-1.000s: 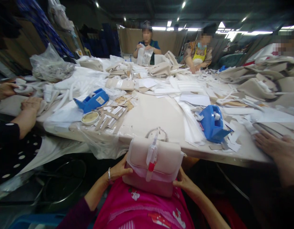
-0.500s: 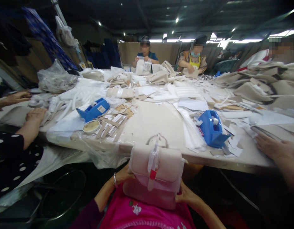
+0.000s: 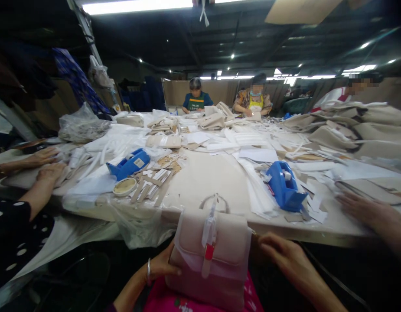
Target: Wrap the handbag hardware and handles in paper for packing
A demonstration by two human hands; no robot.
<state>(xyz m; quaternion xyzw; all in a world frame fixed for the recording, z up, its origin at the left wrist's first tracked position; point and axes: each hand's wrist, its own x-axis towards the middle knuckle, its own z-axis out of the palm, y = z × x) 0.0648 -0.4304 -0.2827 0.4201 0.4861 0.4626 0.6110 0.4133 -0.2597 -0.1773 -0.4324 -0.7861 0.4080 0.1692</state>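
Observation:
A beige flap handbag [image 3: 216, 255] stands on my lap, against the table's front edge. Its round top handle [image 3: 205, 201] leans onto the tabletop. Clear wrapping covers the front strap, and a red piece [image 3: 209, 251] shows on it. My left hand [image 3: 166, 265], with a bracelet at the wrist, grips the bag's left side, thumb on the front. To the right of the bag is my right hand [image 3: 283, 251], apart from its side, fingers loosely bent and seemingly holding nothing.
Blue tape dispensers [image 3: 130, 164] [image 3: 286, 186] stand left and right on the table. Near the left one are a round tub [image 3: 125, 186] and cut strips [image 3: 151, 184]. Co-workers' hands [image 3: 49, 173] [image 3: 372, 212] work at both sides. Beige bag parts [image 3: 353, 130] are heaped at the right.
My right hand has let go of the bag's lower right side and moved up and right. The left hand stays on the bag. The view has tilted upward.

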